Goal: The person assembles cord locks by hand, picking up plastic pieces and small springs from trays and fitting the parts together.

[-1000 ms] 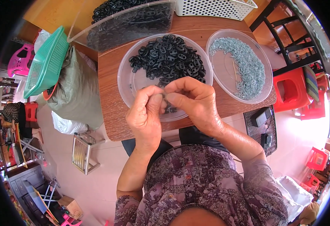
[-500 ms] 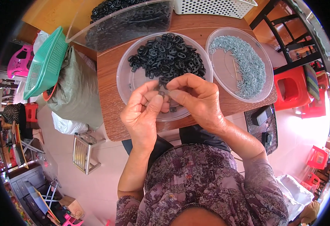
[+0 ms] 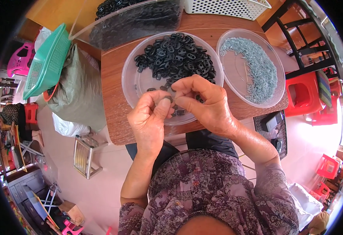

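Piece (image 3: 168,98) above tub (image 3: 143,83), pinched by left hand (image 3: 150,116).
Likely light, stiff; grip edges. Right hand's (image 3: 207,106) hold unclear.

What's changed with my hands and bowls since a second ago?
Your left hand has shifted slightly left and your right hand slightly right, drawing them a little apart. The left pinches a small dark piece; I can't tell if anything was taken or released. The bowl of black pieces and bowl of blue-grey pieces stayed on the table.
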Motion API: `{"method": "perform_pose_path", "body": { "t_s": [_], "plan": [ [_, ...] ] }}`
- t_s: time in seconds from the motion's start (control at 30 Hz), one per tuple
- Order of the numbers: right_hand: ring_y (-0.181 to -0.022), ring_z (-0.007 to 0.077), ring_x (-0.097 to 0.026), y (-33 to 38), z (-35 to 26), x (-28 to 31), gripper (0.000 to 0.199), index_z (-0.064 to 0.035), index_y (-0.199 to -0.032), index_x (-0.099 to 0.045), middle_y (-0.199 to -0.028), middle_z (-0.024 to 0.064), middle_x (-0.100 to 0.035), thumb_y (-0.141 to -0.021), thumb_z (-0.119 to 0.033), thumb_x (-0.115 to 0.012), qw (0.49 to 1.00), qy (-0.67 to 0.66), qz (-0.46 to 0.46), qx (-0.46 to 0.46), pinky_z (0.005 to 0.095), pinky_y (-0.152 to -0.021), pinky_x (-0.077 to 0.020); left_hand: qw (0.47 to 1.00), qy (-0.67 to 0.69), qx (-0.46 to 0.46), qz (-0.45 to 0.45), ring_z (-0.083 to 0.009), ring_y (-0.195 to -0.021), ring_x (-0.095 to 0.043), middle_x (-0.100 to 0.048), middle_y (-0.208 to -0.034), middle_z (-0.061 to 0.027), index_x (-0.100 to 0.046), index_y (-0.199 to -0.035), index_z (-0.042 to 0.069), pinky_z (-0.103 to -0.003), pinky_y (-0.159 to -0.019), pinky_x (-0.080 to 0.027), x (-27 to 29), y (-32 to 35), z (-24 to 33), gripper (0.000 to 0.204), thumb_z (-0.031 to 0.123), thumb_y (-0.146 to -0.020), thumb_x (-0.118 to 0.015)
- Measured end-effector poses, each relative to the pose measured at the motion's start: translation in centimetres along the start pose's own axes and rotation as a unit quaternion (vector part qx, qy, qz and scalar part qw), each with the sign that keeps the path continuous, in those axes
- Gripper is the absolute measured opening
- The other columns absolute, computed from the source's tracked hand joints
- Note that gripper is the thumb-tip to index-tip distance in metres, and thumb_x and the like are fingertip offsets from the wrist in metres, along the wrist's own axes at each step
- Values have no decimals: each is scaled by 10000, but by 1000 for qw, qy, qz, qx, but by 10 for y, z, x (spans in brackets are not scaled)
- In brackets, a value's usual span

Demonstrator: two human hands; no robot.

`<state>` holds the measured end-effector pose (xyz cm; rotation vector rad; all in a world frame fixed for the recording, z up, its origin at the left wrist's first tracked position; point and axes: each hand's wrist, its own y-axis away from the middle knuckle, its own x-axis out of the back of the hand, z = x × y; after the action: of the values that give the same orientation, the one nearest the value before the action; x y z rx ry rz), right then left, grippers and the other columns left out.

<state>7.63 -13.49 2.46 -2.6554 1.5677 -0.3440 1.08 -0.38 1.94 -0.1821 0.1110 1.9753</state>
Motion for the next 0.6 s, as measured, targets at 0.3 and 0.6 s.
{"method": "perform_pose_path", "body": {
  "t_s": [0.3,0.6],
  "plan": [
    [-738,50,-538,-1,3,-2,223,-6,-993,-591,-824,21,-616,-771,-6,-620,1000,3,-8,10,203,-664,-452,1000,-19,5,-3,-59,-650,-510,-587,-780,-15,-580,-884,-30,-192,-577,-416,1,2,0,65,20,-843,-578],
    [-750,52,-546,-1,1,-2,214,1,-989,-588,-836,22,-618,-777,8,-609,1000,13,-20,2,205,-673,-461,983,-156,-93,-5,-69,-640,-511,-578,-759,-26,-583,-882,-44,-196,-571,-428,2,2,-6,79,22,-838,-581]
  ]
}}
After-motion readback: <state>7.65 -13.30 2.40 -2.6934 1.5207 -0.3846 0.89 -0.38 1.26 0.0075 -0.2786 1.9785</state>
